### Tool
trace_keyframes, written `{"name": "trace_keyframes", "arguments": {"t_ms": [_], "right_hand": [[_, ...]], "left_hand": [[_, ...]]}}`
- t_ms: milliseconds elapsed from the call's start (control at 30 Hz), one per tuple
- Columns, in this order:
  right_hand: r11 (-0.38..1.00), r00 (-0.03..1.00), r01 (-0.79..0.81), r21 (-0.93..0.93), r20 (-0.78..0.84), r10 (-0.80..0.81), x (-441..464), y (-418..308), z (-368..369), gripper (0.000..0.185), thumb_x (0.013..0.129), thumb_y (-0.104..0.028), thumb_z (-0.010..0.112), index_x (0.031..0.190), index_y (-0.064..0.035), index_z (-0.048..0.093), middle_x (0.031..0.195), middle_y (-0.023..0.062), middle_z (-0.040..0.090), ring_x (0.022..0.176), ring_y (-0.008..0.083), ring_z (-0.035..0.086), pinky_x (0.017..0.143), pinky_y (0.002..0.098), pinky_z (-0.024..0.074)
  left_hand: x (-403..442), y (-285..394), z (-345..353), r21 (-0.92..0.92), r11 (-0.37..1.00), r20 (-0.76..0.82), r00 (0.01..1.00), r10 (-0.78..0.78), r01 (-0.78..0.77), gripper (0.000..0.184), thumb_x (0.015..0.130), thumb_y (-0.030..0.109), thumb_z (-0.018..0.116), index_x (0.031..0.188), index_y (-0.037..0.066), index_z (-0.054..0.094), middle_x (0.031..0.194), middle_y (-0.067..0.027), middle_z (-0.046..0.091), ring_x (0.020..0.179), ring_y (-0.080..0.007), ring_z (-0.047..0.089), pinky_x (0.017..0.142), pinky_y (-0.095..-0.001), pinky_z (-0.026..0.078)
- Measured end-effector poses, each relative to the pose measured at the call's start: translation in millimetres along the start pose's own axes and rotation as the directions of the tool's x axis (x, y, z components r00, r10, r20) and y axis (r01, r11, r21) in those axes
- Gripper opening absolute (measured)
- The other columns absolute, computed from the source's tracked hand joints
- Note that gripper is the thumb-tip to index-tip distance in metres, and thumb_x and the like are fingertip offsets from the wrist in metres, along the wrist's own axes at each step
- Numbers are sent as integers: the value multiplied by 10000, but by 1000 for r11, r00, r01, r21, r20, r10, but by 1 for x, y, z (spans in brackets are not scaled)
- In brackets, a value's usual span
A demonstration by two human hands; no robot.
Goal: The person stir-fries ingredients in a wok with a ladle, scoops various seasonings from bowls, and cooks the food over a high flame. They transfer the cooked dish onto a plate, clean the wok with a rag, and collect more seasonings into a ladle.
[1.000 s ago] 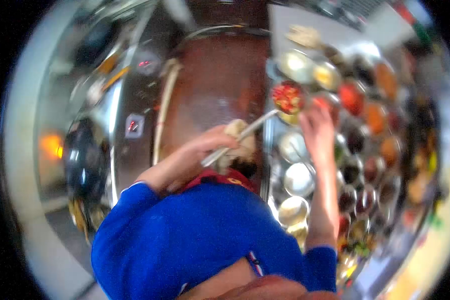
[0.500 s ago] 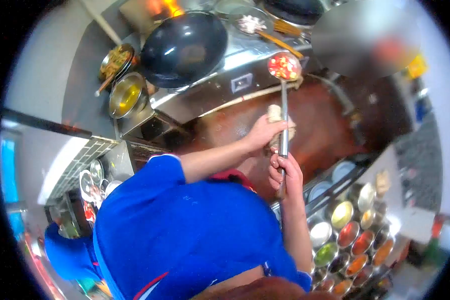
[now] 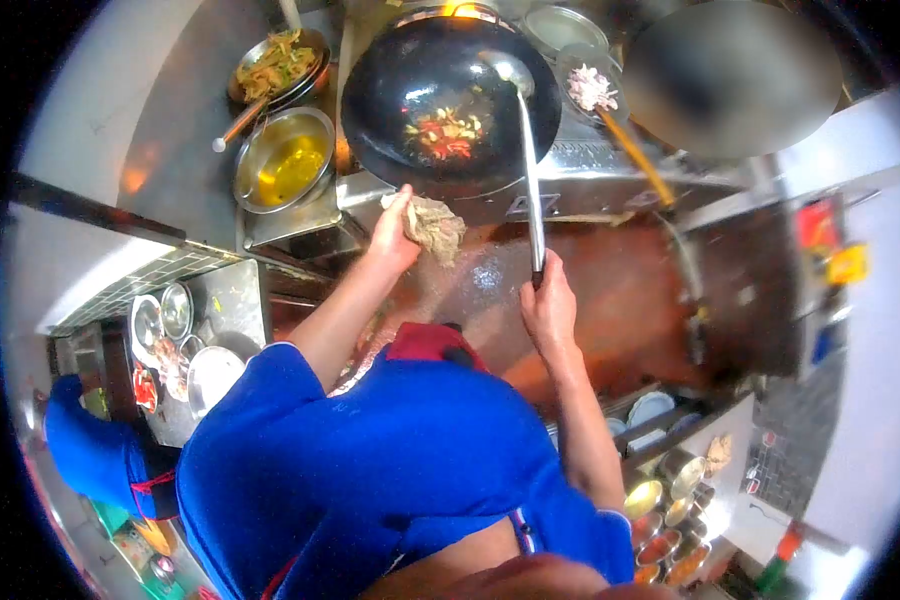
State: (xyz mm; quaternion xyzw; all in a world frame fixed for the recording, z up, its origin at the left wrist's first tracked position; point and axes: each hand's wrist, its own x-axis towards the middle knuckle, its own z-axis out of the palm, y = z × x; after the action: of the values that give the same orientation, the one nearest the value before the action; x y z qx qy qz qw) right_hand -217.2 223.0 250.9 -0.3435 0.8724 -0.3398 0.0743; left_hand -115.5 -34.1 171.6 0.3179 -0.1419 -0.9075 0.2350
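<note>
While a flame [image 3: 468,9] burned at the far edge of the wok [image 3: 375,105], the right hand [image 3: 550,305] was wrapped round the dark end of a long ladle [image 3: 529,180], whose scoop [image 3: 510,73] was over in the far right part of the wok (couldn't tell if it touched the metal). A little pile of red and pale bits [image 3: 446,133] sat in the wok, left of the ladle and on the near side. The left hand [image 3: 395,230] had a grip on a crumpled tan cloth [image 3: 435,232], right by the wok's near left edge.

Left of the wok there was a metal bowl [image 3: 267,140] with yellow liquid [image 3: 293,172] in it, and farther back some cooked-looking food [image 3: 275,68] in a pan. On the right, just beside the wok, was a heap of pale chopped pieces [image 3: 592,88], with a wooden handle [image 3: 638,160] poking out toward the near right.

Way over on the left, another person [image 3: 95,445] in blue was near a steel table [image 3: 237,300] with bowls [image 3: 213,377] on it. A bunch of metal tubs [image 3: 682,468] crowded the near right, kinda too small to make out what was in each.
</note>
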Motion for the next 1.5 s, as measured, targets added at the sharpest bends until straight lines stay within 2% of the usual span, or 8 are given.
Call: {"name": "trace_keyframes", "arguments": {"t_ms": [500, 567, 600, 700, 867, 1167, 1333, 1500], "right_hand": [[241, 886, -419, 875, 335, 322, -30, -37, -99, 396, 896, -58, 578, 1278, -53, 475, 686, -12, 484, 494, 61, 436, 418, 227, 343], [222, 900, -364, 905, 281, 333, -49, -37, -101, 433, 887, -67, 589, 1299, -53, 453, 646, -11, 476, 489, 73, 444, 419, 248, 360], [270, 890, -366, 891, 249, 383, -59, -41, -105, 446, 877, -67, 593, 1298, -49, 449, 650, -3, 484, 493, 85, 458, 424, 263, 376], [229, 910, -253, 940, 152, 385, -92, -25, -115, 441, 846, -67, 595, 1265, -17, 464, 658, 8, 502, 523, 97, 490, 452, 274, 404], [186, 819, -216, 958, 74, 570, -168, -37, -135, 385, 841, -80, 570, 1213, -22, 492, 664, 23, 509, 506, 99, 474, 440, 272, 379], [209, 158, 425, 881, -300, 941, -411, 0, -144, 475, 863, -65, 632, 1291, -32, 430, 726, 28, 551, 455, 101, 466, 370, 241, 356], [483, -466, 141, 864, -373, 803, -586, -1, -166, 240, 883, -118, 544, 1115, -56, 529, 669, 27, 538, 462, 109, 485, 397, 254, 395], [237, -837, -200, 951, -291, 463, -751, 21, -164, 159, 818, -102, 565, 901, 30, 595, 619, 74, 574, 537, 150, 555, 458, 325, 433]], "left_hand": [[215, 61, 67, 237, 967, 65, 995, 76, -89, 277, 879, 163, 589, 1107, 7, 574, 1084, -164, 626, 1014, -321, 618, 903, -488, 506], [148, 66, 108, 809, -22, 580, 790, 200, -588, 292, 791, 49, 694, 1077, -6, 683, 999, -131, 700, 903, -218, 659, 798, -340, 535], [232, 87, 76, 818, -149, 574, 804, 154, -555, 259, 811, 53, 667, 1064, 5, 702, 981, -121, 703, 884, -214, 665, 814, -353, 541], [224, 73, 118, 732, 561, 493, 869, -44, -387, 292, 855, 99, 626, 1133, 16, 661, 1026, -118, 697, 898, -234, 668, 811, -387, 563], [175, 1, 119, 787, 614, 280, 917, -283, -51, 375, 876, 204, 634, 1217, 51, 608, 1089, -122, 672, 972, -267, 651, 820, -428, 567], [-64, -275, 66, 967, 173, 53, 513, -857, 188, 422, 908, 261, 626, 1281, 73, 561, 1172, -117, 644, 1051, -292, 634, 826, -467, 562], [-50, -326, 71, 965, -23, -159, 519, -840, 260, 352, 900, 180, 605, 1234, 78, 565, 1045, -100, 661, 886, -282, 664, 723, -429, 570], [0, -341, 44, 986, -119, -162, 486, -859, 118, 289, 861, 144, 629, 1142, 95, 584, 978, -90, 654, 798, -271, 656, 665, -423, 559]]}}
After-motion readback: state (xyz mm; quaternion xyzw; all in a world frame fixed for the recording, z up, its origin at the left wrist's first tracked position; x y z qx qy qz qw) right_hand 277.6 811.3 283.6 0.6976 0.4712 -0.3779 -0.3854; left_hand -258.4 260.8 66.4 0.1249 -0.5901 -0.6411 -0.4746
